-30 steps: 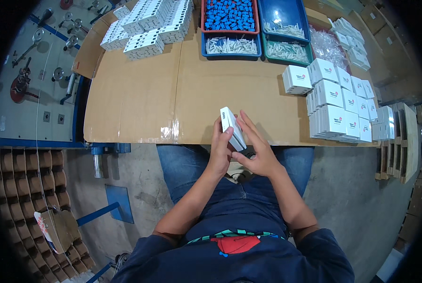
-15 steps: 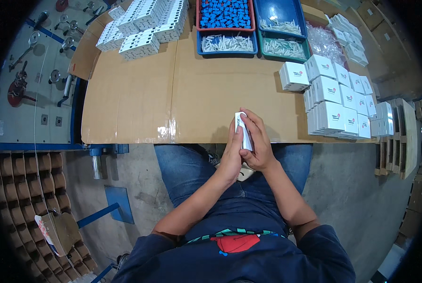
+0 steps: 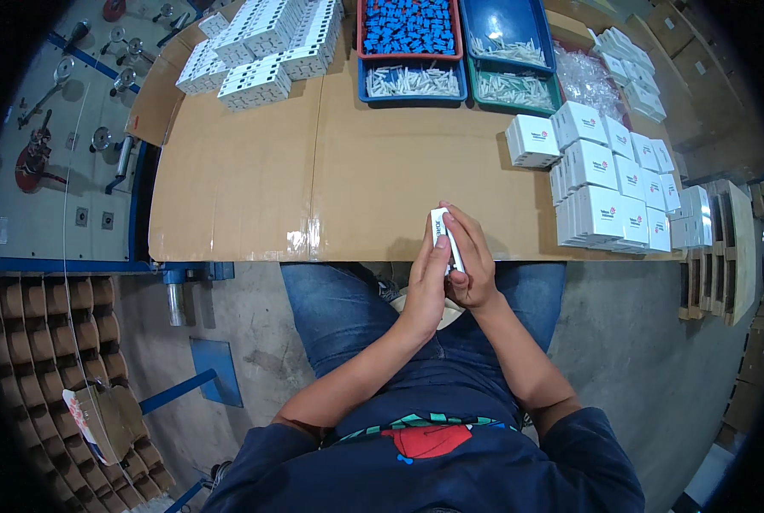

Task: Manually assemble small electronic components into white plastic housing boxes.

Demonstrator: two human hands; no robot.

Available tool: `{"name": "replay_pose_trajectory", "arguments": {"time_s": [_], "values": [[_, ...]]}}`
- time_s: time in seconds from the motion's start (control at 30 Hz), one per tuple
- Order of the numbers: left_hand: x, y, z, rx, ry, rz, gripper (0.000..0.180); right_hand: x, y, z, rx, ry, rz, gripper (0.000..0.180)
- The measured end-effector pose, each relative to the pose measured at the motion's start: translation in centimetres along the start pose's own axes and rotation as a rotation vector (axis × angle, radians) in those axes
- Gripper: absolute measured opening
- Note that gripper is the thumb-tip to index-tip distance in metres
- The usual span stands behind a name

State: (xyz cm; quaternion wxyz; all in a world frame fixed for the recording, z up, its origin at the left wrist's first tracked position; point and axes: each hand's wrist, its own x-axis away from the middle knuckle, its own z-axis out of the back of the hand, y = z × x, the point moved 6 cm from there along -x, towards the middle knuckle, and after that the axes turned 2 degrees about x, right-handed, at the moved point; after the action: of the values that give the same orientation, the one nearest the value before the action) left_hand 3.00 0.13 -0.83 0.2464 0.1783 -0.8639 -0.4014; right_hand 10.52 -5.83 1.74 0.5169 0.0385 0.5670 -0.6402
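Two bare hands hold one small white box (image 3: 439, 227) between them, just over the near edge of one cardboard-covered table (image 3: 416, 162). The left hand (image 3: 426, 295) grasps the box from its left side, thumb laid along the printed narrow face; the right hand (image 3: 478, 274) closes on it from the right, its fingers reaching over the far end, so the box stands tilted between both palms. Four trays lie at the far side of the table: one red tray (image 3: 409, 56) of blue pieces, too many to count, one blue tray (image 3: 412, 101) of white pieces in front of it, a second blue tray (image 3: 502, 26) holding white sticks, and one green tray (image 3: 519, 109) with more sticks. One pile of white blocks (image 3: 267, 51), with dark openings, sits at the far left; its number cannot be told. On the right is one large stack of white boxes (image 3: 600, 209), three high in its nearest column, the total uncountable, with one smaller group of boxes (image 3: 534, 139) just to its left. One heap of clear plastic (image 3: 589, 81) lies behind that stack, and one wooden pallet (image 3: 735, 256) stands off the table's right end.
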Motion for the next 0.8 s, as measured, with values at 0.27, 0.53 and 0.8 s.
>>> {"name": "replay_pose_trajectory", "arguments": {"time_s": [0.27,0.53,0.8], "values": [[-0.8,-0.6,1.2,0.000,0.018,0.052,0.065,-0.2,0.4,0.3,-0.070,-0.018,-0.109,0.080],[-1.4,1.8,3.2,-0.089,-0.003,0.245,0.095,-1.2,-0.6,0.2,-0.132,-0.136,-0.190,0.097],[-0.8,2.5,1.5,-0.025,-0.018,0.320,0.088,-0.2,0.7,-0.1,-0.008,-0.282,-0.197,0.098]]}}
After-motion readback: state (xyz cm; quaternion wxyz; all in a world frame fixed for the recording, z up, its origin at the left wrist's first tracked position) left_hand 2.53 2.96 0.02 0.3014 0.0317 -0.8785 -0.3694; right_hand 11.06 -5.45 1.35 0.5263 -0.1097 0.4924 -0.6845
